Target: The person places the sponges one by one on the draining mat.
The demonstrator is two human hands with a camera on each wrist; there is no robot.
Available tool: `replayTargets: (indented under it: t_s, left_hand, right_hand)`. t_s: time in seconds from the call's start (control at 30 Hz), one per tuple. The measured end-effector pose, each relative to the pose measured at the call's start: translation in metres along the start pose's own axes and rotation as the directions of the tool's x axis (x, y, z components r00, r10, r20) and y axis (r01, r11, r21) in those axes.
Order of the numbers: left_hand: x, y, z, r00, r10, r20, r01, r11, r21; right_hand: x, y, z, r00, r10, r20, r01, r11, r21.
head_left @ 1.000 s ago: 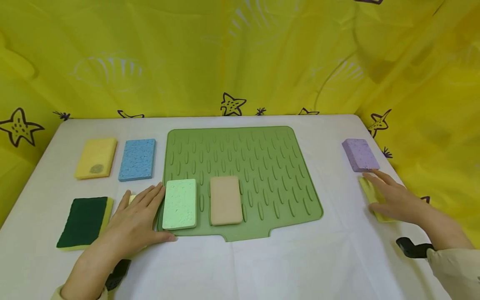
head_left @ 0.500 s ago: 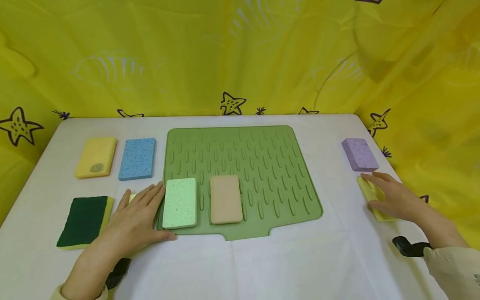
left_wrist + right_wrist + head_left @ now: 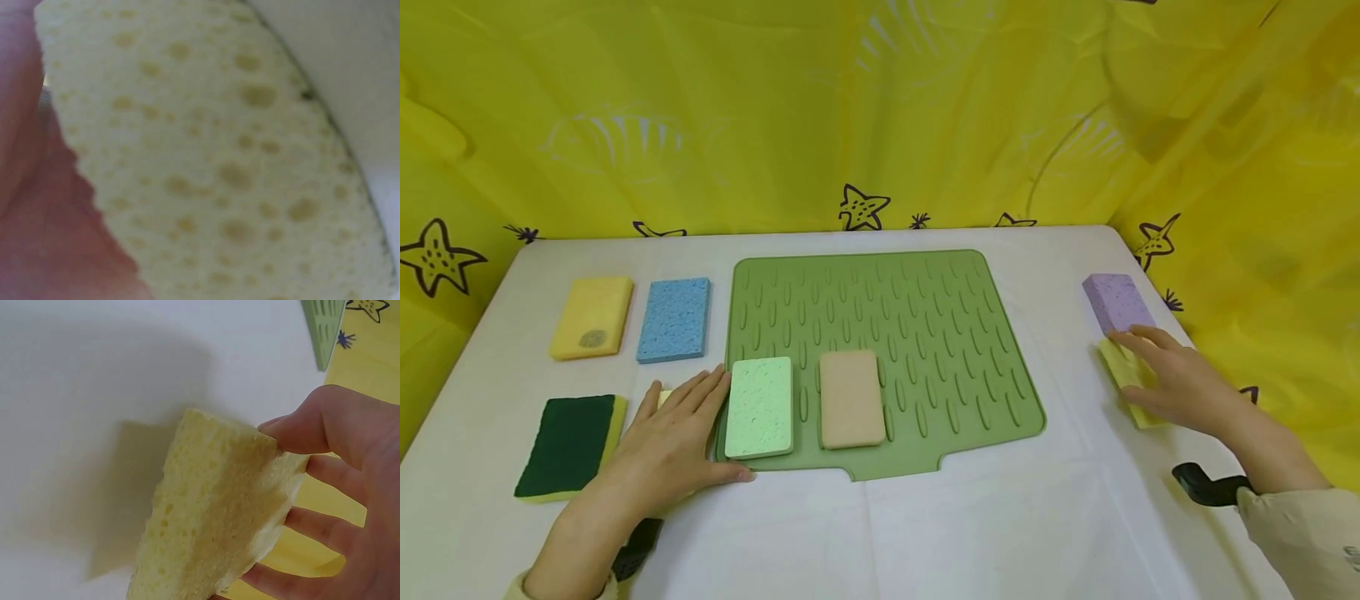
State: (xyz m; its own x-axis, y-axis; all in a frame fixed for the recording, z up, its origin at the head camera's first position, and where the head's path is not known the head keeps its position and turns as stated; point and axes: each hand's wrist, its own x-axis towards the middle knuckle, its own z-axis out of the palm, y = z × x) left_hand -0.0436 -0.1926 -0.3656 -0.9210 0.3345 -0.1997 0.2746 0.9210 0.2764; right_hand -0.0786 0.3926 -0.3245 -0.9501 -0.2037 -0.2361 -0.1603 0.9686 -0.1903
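Observation:
In the head view, my left hand [image 3: 662,450] lies with fingers extended over a pale yellow sponge, mostly hidden beneath it. The left wrist view shows that sponge's [image 3: 206,150] pitted side close up, against the palm. Thumb and fingertips are right at the edge of a green mat [image 3: 887,308], beside a mint-green sponge [image 3: 760,407]. At the right, my right hand [image 3: 1183,379] pinches a yellow sponge [image 3: 219,512] by its edges, thumb opposite the fingers. The sponge is tilted, its shadow cast on the white table. Just beyond it lies a purple sponge [image 3: 1120,302].
A beige sponge [image 3: 852,398] lies on the mat, right of the mint one. At the left are a yellow sponge [image 3: 591,317], a blue sponge [image 3: 673,319] and a dark green scouring sponge [image 3: 565,446]. A yellow patterned curtain [image 3: 775,117] borders the table's back and right.
My right hand has shifted left and slightly away from me, carrying the yellow sponge with it; the sponge now overlaps the purple one's near edge. My left hand stays put.

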Motion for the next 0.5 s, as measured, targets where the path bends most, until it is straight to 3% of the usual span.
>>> replayTargets:
  t_s: [0.5]
  left_hand:
    - [0.0, 0.0, 0.001, 1.0, 0.007, -0.012, -0.007, 1.0, 0.006]
  right_hand:
    - [0.005, -0.042, -0.007, 0.99, -0.082, -0.117, 0.088, 0.995, 0.05]
